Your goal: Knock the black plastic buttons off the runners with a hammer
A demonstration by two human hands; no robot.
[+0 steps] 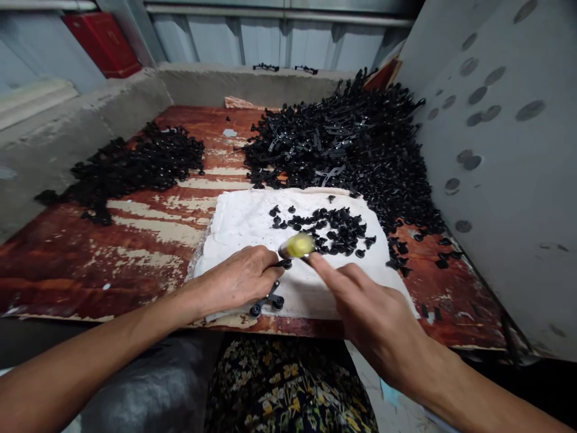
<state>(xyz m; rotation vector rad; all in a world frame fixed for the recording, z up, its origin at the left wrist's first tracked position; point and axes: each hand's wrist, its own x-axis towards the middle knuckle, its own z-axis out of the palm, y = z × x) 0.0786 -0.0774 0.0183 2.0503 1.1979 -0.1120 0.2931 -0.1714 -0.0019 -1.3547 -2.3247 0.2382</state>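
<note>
- Hand, left (237, 279): I am resting it on the near edge of the cloth, with my fingers (265, 272) curled together and clamped on a black plastic runner (267, 300), whose two round heads are sticking out below my fingertips.
- Hand, right (374, 307): I am reaching in from the lower right, with my index finger (329, 269) stretched toward a yellow-handled tool (300, 245) and my other fingers standing slightly apart. The tool is blurred, so I cannot tell whether my fingers are clamped on it.
- Tool position: its metal end is hovering just above my left fingertips, over the cloth.
- White folded cloth (234, 231): it is lying on a peeling red-brown plywood board (112, 264), under both my hands.
- Small black caps (333, 231): these are lying in a loose cluster on the cloth, just beyond my hands.
- Black plastic heaps: one heap of small parts (139, 165) is sitting at far left, and a larger heap of runners and caps (342, 135) is spreading across the far right of the board.
- Surroundings: a low concrete wall (90, 102) is bordering the board on the left, and a grey spotted panel (496, 180) is standing along its right side.
</note>
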